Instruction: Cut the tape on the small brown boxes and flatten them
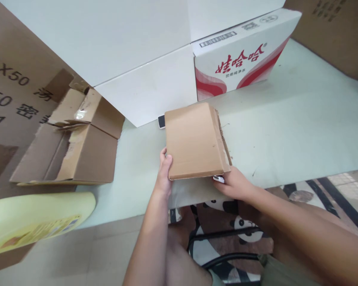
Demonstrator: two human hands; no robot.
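Note:
Both my hands hold a small brown cardboard box (193, 143) over the pale green table, in front of the stacked white boxes. Its right side has a torn, ragged edge. My left hand (164, 174) is closed on the lower left side, thumb on the near corner and fingers mostly hidden. At the lower right corner, my right hand (234, 183) is closed, its fingers partly under the box. A small white object (218, 179) sticks out of that hand; its kind is unclear. Behind the box's left edge, a small device with a dark face (161, 122) partly shows.
Large white boxes (149, 83) and a red-and-white water carton (241, 59) stand behind. Opened cardboard boxes (92, 155) and a pale yellow bottle (41, 218) are on the left. The table (295, 135) extends right toward a brown carton (337, 35). Dark chair bars (226, 234) lie below.

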